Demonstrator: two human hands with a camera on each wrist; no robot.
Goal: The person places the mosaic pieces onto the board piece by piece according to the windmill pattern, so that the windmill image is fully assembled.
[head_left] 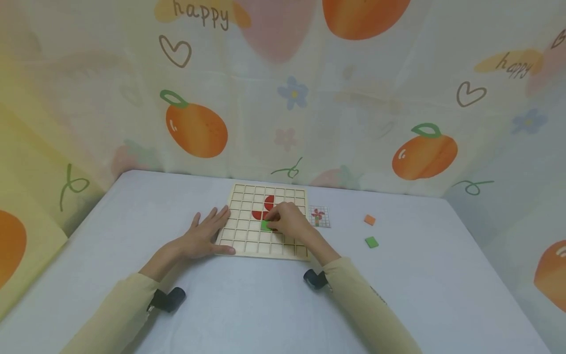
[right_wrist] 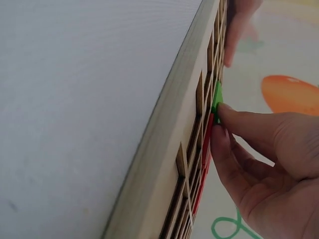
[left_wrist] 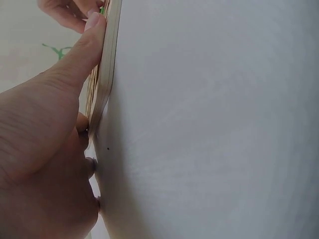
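A wooden grid board [head_left: 247, 240] lies on the table, with red rounded pieces [head_left: 269, 202] set in cells near its middle. My left hand [head_left: 201, 237] rests at the board's left side, fingers spread and thumb on the near left corner. In the right wrist view my right hand [right_wrist: 279, 154] pinches a green square tile [right_wrist: 217, 97] between thumb and finger, tilted against the grid. From the head view this green tile sits just below the red pieces, partly covered by the right hand. That hand also hides some red from above.
A small pattern card [head_left: 322, 217] showing a red flower on a grid lies by the board's right edge. Farther right are a loose orange tile [head_left: 369, 220] and another green tile [head_left: 372, 242]. A printed cloth [head_left: 265, 123] hangs behind the white table [head_left: 247, 305].
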